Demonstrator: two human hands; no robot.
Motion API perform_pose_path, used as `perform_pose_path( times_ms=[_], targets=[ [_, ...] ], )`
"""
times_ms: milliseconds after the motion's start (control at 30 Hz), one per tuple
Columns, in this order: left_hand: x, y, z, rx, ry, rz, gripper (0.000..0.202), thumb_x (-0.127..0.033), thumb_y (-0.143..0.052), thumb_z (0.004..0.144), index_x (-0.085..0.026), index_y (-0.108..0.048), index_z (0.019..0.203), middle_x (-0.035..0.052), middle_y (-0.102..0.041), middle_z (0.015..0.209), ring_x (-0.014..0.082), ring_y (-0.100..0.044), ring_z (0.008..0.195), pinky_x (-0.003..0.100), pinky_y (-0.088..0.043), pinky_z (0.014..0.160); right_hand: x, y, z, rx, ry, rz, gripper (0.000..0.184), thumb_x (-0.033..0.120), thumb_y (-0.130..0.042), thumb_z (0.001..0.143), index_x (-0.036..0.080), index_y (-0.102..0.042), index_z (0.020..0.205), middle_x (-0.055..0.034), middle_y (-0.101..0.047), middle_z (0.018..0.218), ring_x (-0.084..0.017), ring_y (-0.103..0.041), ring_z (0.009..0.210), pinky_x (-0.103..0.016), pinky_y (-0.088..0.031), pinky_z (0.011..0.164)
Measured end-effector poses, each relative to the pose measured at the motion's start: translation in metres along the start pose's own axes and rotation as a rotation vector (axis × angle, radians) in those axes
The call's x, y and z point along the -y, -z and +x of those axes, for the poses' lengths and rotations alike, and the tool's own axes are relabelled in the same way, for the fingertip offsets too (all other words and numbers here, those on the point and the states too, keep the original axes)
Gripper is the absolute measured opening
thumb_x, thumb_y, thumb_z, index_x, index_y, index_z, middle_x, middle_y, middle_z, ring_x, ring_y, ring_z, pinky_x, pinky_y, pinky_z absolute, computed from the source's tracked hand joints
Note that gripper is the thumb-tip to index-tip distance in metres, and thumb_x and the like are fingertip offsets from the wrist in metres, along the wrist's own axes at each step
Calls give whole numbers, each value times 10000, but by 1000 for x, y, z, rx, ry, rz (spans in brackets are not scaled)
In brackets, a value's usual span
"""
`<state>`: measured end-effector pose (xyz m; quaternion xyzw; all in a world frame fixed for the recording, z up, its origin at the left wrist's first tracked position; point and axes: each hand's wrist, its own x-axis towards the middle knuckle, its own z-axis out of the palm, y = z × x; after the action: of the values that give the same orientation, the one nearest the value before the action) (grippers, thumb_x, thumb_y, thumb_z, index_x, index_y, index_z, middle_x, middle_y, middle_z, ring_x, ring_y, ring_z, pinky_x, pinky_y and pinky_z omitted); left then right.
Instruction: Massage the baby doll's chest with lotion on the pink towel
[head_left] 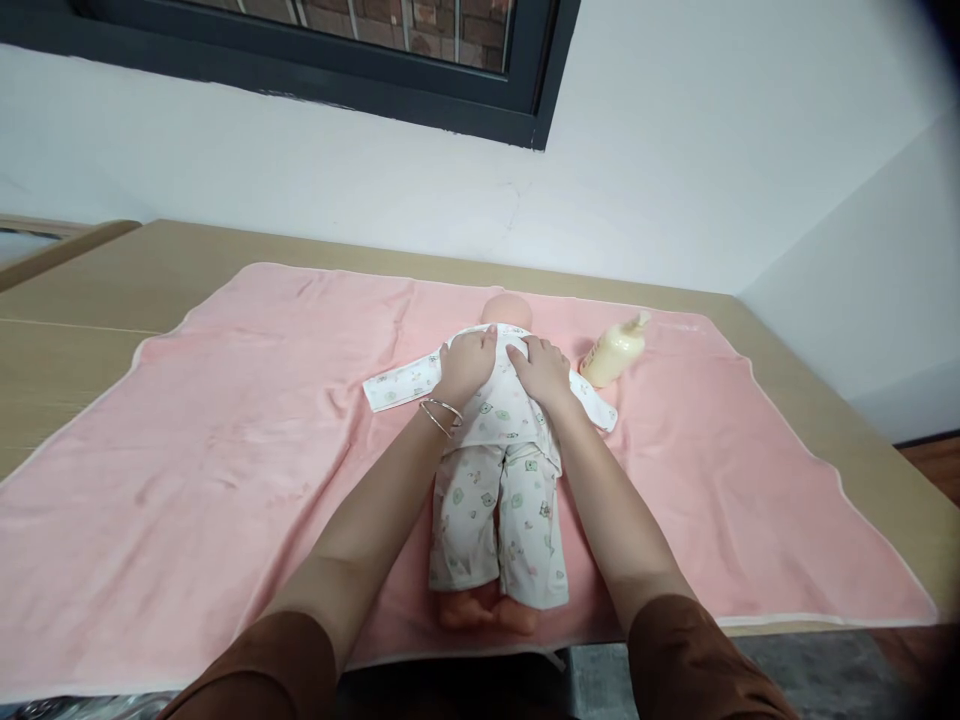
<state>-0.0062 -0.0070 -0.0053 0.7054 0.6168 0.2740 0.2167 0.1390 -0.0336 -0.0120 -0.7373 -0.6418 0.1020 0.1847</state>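
Note:
A baby doll point(506, 425) in a white patterned top and trousers lies stretched out, its head towards the wall and its bare feet towards me. Its sleeves spread to both sides, and no facial features show. My left hand point(469, 362) rests on the left side of the doll's upper body, fingers laid over the cloth; two thin bangles circle that wrist. On the right side of the upper body lies my right hand point(541, 370), fingers spread and thumb pointing inward. Both hands press flat without gripping anything. Under the doll is a pink blanket point(247, 420).
A pale yellow pump bottle point(615, 352) lies tilted on the blanket beside the doll's right-hand sleeve. The wooden table point(202, 245) shows around the blanket's edges. Behind it rises a white wall point(660, 150) with a dark-framed window point(450, 105).

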Motion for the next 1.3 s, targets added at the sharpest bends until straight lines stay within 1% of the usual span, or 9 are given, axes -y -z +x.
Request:
perform_pose_path(
  times_ms=[100,200,400,500,633,800,967,1133,1300],
  targets=[
    [1,-10,0,-106,12,32,575,-425,-262,1099,-217,-794,1026,136,-777,1266,292,-667,1247,493,-358,1208,-1,-7,1,-44,-15,55,542,566,-387,1041,243,-592,1425,-141,-610,1490,-358,-505,1414,-579,-319,1215],
    [3,-12,1,-113,0,43,489,-392,-327,1084,-224,-784,1046,122,-774,1275,288,-651,1267,479,-372,1191,-3,-8,2,-61,-36,134,532,548,-420,1022,238,-606,1411,-135,-621,1476,-354,-505,1420,-580,-301,1233],
    [10,-7,9,-86,40,-130,446,-354,-340,1060,-239,-770,1041,76,-791,1236,260,-672,1241,417,-432,1132,3,0,-7,-347,137,317,592,339,-333,1024,155,-400,1583,-159,-405,1683,-226,-350,1571,-437,-317,1269],
    [14,-5,16,-114,71,-330,456,-376,-336,1054,-216,-763,1034,72,-800,1192,232,-704,1166,350,-488,1062,13,2,-14,-194,278,154,592,347,-394,1028,183,-416,1597,-139,-333,1731,-272,-236,1629,-537,-219,1307],
    [17,-2,21,-150,59,-517,451,-363,-349,1040,-164,-752,1014,106,-792,1186,219,-707,1135,320,-510,1037,19,2,-14,62,347,28,535,384,-450,1040,210,-533,1540,-114,-388,1711,-339,-290,1606,-617,-183,1301],
    [16,-2,24,-146,34,-613,426,-348,-368,1032,-143,-734,963,128,-790,1159,210,-713,1106,306,-518,1018,17,4,-12,-37,344,37,557,365,-450,1042,168,-513,1560,-127,-365,1721,-319,-301,1603,-553,-204,1312],
    [17,-4,26,-151,52,-618,416,-358,-379,1026,-142,-723,936,135,-790,1137,216,-715,1087,310,-516,1012,18,4,-14,26,359,2,541,393,-448,1047,186,-538,1539,-138,-396,1704,-341,-323,1590,-598,-224,1291],
    [17,-5,26,-144,53,-560,432,-373,-366,1025,-162,-733,939,111,-794,1116,223,-711,1092,326,-509,1025,18,1,-13,-187,300,70,508,316,-417,1032,158,-587,1485,-128,-450,1674,-267,-378,1561,-484,-231,1307],
    [14,-4,23,-136,42,-449,422,-344,-364,1021,-174,-744,949,97,-797,1125,231,-703,1113,339,-493,1044,17,-6,-10,-93,262,104,498,294,-410,1014,148,-645,1428,-142,-516,1625,-286,-423,1539,-498,-281,1285]
  ],
)
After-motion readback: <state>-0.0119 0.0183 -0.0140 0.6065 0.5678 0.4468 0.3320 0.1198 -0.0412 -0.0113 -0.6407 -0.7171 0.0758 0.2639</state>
